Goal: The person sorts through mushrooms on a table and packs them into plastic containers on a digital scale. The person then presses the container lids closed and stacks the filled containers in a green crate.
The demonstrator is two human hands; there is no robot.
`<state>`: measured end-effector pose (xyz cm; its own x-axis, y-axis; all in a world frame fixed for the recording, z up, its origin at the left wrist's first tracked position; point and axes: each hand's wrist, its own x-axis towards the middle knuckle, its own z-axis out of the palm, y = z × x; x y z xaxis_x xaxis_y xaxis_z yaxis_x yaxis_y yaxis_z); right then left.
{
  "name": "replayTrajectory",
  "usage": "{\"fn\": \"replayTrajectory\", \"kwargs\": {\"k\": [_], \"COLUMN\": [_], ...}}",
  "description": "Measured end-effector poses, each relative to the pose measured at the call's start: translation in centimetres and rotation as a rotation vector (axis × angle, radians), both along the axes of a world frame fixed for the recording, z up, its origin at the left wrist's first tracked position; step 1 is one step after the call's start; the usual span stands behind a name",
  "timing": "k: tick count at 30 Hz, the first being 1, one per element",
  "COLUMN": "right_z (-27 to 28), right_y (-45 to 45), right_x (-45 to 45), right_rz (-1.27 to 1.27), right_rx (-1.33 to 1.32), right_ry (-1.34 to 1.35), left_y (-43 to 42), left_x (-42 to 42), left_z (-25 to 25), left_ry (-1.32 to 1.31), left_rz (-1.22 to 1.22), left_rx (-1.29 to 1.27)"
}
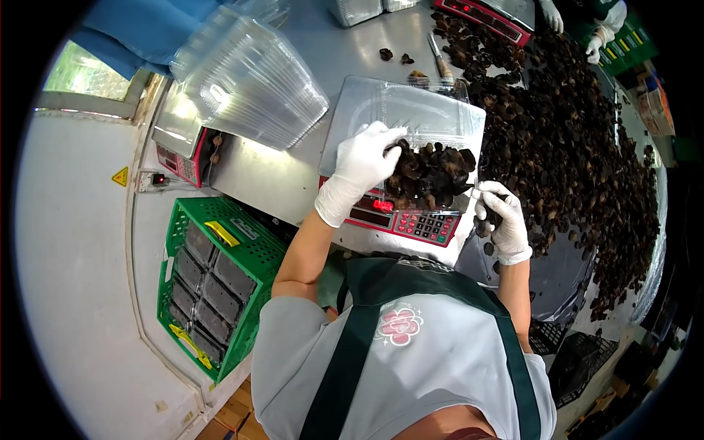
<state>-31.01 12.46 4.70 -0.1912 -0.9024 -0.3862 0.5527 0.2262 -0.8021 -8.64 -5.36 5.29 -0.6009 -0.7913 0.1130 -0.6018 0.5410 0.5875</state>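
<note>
A clear plastic tray (pixel 433 130) lies open on the steel plate of a red digital scale (pixel 418 226), with a heap of dark wood ear mushrooms (pixel 433 174) in its near part. My left hand (pixel 364 169), in a white glove, is at the tray's left side, its thumb and fingertips closed on a mushroom at the heap's edge. By the tray's right edge is my right hand (pixel 504 220), also gloved. Its thumb and forefinger pinch a small dark mushroom piece, and the other fingers are curled.
Stacked clear trays (pixel 257 84) stand left of the scale. Loose mushrooms (pixel 572 147) cover the table's right side. A knife (pixel 440 59) lies beyond the scale. A green crate (pixel 220 279) with packed trays is at lower left. Another person's gloved hands (pixel 595 45) are at upper right.
</note>
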Motion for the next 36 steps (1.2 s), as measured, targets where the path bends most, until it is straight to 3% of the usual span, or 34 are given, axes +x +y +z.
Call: {"fn": "replayTrajectory", "kwargs": {"k": [2,4,6,10,13,19,29,31,32,35,36], "right_z": [0.2,0.4,0.4,0.2,0.2,-0.1,0.2,0.4,0.3,-0.1,0.0], "right_y": [-0.3,-0.6,-0.6,-0.6,-0.4,-0.4,-0.4,-0.3,-0.3,-0.3,-0.4], "right_x": [0.1,0.4,0.4,0.4,0.2,0.4,0.3,0.4,0.4,0.7,1.0], "right_rz": [0.000,-0.010,0.000,-0.004,-0.008,-0.012,-0.009,-0.008,-0.012,-0.008,-0.009], "right_rx": [0.000,-0.033,-0.027,-0.047,-0.010,-0.014,-0.051,-0.039,-0.040,-0.038,-0.020], "right_ry": [0.011,0.008,0.012,0.015,-0.005,0.005,-0.003,0.008,0.007,-0.023,-0.021], "left_y": [0.2,-0.3,-0.7,-0.5,-0.8,-1.2,-1.6,-2.1,-2.1,-1.5,-0.8], "left_x": [-0.5,-1.0,-1.4,-1.9,-2.2,-2.5,-2.5,-2.0,-1.9,-2.2,-2.4], "left_z": [-0.4,-1.1,-1.5,-0.8,-1.0,1.2,-0.6,-0.5,-0.3,1.4,1.4], "left_ry": [0.106,0.115,-0.123,-0.388,-0.530,-0.566,-0.527,-0.229,-0.229,0.311,0.311], "left_rz": [-0.067,-0.153,-0.350,-0.407,-0.421,-0.423,-0.491,-0.448,-0.453,-0.317,-0.321], "left_rx": [-0.237,-0.252,-0.429,-0.482,-0.372,-0.215,-0.363,-0.324,-0.326,-0.072,-0.071]}}
